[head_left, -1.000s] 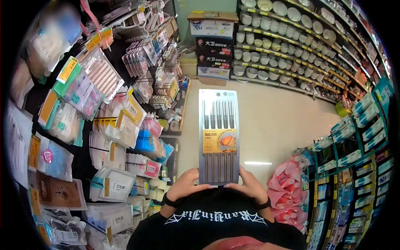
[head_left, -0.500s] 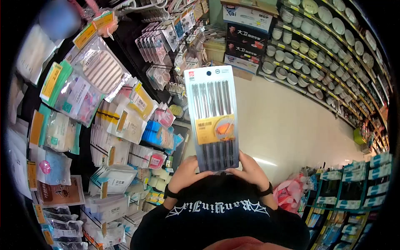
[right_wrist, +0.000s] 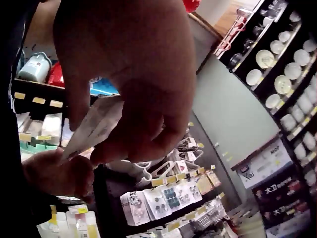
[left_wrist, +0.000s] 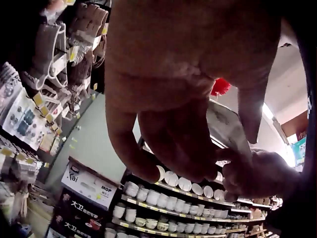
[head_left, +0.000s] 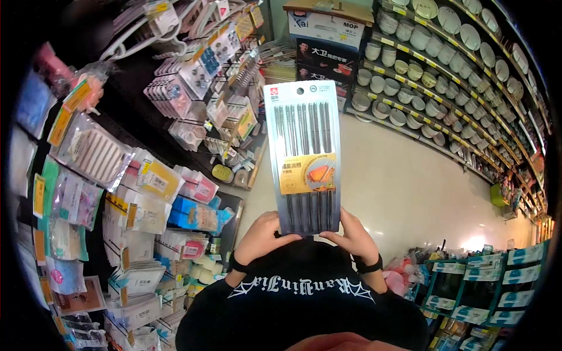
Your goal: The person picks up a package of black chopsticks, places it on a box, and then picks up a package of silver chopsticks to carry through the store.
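Note:
A blister pack of chopsticks (head_left: 321, 126), with dark sticks on a silver-grey card and a yellow label band, is held up in front of the chest. My left hand (head_left: 261, 238) grips its lower left corner, the thumb along the bottom edge. On the opposite corner my right hand (head_left: 356, 238) holds it the same way. The left wrist view shows the pack's pale back (left_wrist: 228, 124) between both hands, with the left fingers bent behind it. In the right wrist view the pack (right_wrist: 94, 124) appears nearly edge-on, and the right fingers curl behind it.
Hanging packaged goods (head_left: 146, 216) line the rack at left. Stacked mop boxes (head_left: 328, 35) stand ahead, beside shelves of bowls (head_left: 415, 70) at the back right. A teal-edged rack (head_left: 468, 286) and pink wrapped items (head_left: 403, 274) are at lower right, with pale floor (head_left: 404, 187) between.
The chopstick pack has risen in the head view and looks larger, leaning slightly left at its top. Both hands keep their hold. The surroundings have shifted as the head turned.

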Demonstrator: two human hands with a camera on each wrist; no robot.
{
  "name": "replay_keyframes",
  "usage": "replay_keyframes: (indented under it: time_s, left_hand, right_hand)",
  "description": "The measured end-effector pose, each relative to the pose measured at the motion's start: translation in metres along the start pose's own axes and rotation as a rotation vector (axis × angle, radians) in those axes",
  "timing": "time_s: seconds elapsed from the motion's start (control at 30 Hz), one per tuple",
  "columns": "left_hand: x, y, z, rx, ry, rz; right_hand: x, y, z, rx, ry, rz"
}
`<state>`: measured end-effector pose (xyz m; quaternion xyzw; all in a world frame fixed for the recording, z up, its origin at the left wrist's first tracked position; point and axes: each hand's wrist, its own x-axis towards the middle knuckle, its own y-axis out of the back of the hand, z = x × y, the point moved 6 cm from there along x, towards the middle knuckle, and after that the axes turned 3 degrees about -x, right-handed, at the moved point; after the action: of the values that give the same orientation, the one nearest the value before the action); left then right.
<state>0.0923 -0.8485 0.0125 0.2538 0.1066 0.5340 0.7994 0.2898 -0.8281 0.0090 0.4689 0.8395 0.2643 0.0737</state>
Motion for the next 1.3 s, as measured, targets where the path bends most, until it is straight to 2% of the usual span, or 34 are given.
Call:
replay_keyframes:
  time_s: [0.07, 0.13, 0.2, 0.27, 0.47, 0.57, 0.67, 0.8, 0.97, 1.07, 1.13, 1.3]
  left_hand:
    - [0.023, -0.011, 0.002, -0.042, 0.043, -0.089]
    - [0.045, -0.02, 0.001, -0.07, 0.09, -0.178]
    - [0.069, -0.028, -0.002, -0.014, 0.051, -0.257]
    - [0.093, -0.037, -0.008, 0.016, -0.015, -0.344]
    - [0.17, -0.034, -0.016, -0.012, -0.093, -0.366]
    - [0.231, -0.021, -0.032, -0.088, -0.117, -0.342]
    - [0.282, 0.003, -0.031, -0.074, -0.266, -0.331]
    - [0.341, 0.035, -0.041, 0.018, -0.403, -0.257]
    - [0.397, 0.064, -0.062, -0.099, -0.306, -0.339]
    - [0.418, 0.07, -0.096, -0.183, -0.147, -0.392]
    - [0.43, 0.076, -0.107, -0.2, -0.068, -0.416]
    - [0.467, 0.089, -0.129, -0.102, -0.047, -0.324]
  right_hand:
    - [-0.004, 0.016, 0.009, 0.027, 0.01, 0.016]
    - [-0.013, 0.027, 0.026, 0.146, -0.128, 0.042]
    - [-0.019, 0.029, 0.057, 0.304, -0.222, 0.076]
    - [-0.02, 0.038, 0.068, 0.345, -0.275, 0.108]
    - [0.014, 0.071, 0.097, 0.178, -0.307, 0.232]
    - [0.059, 0.101, 0.119, 0.234, -0.308, 0.287]
    - [0.103, 0.133, 0.119, 0.184, -0.263, 0.374]
    - [0.166, 0.168, 0.125, 0.034, -0.201, 0.398]
    - [0.232, 0.202, 0.144, -0.178, -0.182, 0.31]
    - [0.257, 0.196, 0.191, 0.035, -0.276, 0.202]
    - [0.277, 0.197, 0.195, 0.118, -0.322, 0.182]
    - [0.336, 0.215, 0.226, 0.229, -0.338, 0.065]
